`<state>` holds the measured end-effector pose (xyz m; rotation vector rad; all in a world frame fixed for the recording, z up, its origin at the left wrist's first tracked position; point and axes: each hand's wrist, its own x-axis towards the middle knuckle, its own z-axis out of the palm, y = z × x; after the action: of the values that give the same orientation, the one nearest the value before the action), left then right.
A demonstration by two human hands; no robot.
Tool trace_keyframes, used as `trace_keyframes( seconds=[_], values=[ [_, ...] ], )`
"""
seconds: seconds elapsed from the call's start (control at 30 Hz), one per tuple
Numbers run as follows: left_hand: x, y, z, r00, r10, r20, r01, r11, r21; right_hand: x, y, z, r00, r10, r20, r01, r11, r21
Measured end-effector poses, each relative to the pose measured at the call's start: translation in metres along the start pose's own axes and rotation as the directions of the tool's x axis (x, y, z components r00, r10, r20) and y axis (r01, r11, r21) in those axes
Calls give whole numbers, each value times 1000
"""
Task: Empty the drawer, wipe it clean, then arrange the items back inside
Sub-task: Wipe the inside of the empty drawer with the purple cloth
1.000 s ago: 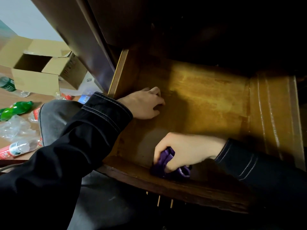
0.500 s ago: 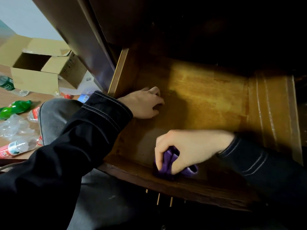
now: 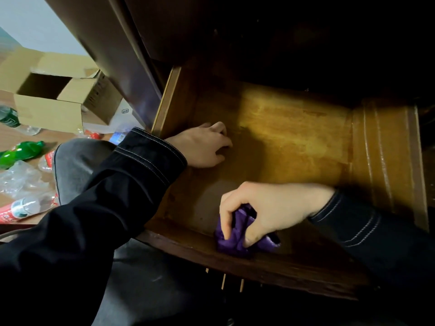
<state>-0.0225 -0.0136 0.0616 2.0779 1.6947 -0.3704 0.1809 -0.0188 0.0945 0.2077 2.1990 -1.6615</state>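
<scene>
The wooden drawer (image 3: 386,149) is pulled out below a dark cabinet, and its yellow-brown floor is bare. My right hand (image 3: 266,208) grips a crumpled purple cloth (image 3: 235,238) and holds it down on the drawer floor at the front edge. My left hand (image 3: 202,144) rests inside the drawer by the left wall, with its fingers curled and nothing in it. Both arms wear dark sleeves with white stitching. The back of the drawer is lost in shadow.
On the floor to the left stand an open cardboard box (image 3: 51,100), a green bottle (image 3: 21,152), clear plastic bottles with red labels (image 3: 21,208) and crumpled plastic. My knee in grey trousers (image 3: 77,165) is beside the drawer's left wall.
My right hand has slid the purple cloth slightly to the right along the front edge of the drawer floor. My left hand has stayed in place.
</scene>
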Motion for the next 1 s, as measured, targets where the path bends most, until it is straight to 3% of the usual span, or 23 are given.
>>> trace_keyframes(
  seconds=[0.07,0.13,0.27,0.33,0.43,0.5,0.67,0.73,0.8,0.87,1.0],
  values=[
    [0,0,0,1000,-7,0,7,1000,-6,10,3,9,994,95,-48,-102,982,-160],
    [0,0,1,1000,-8,5,8,1000,-2,13,2,10,994,94,-64,-106,964,-242],
    [1,0,0,1000,-3,19,3,1000,9,-4,-5,-5,995,-95,11,94,995,28],
    [0,0,-1,1000,-4,17,3,1000,6,-4,-3,-5,997,-75,11,74,995,64],
    [-1,1,-1,1000,-3,11,2,1000,6,9,1,8,996,72,-53,-79,985,-155],
    [-1,1,-1,1000,-7,16,7,1000,3,12,0,7,995,76,-57,-88,969,-233],
    [0,0,0,1000,-2,9,2,1000,8,-13,-7,-11,994,-97,53,93,992,81],
    [0,0,0,1000,-2,9,1,1000,7,-7,-4,-5,999,-31,11,31,999,45],
    [-1,0,0,1000,-1,10,1,1000,11,3,-1,3,998,39,-47,-43,994,-95],
    [-1,0,-1,1000,0,14,-1,1000,20,5,-2,4,998,25,-54,-34,987,-158],
    [0,1,-1,1000,3,15,-4,1000,30,-10,-8,-6,996,-92,16,90,992,84]
  ],
)
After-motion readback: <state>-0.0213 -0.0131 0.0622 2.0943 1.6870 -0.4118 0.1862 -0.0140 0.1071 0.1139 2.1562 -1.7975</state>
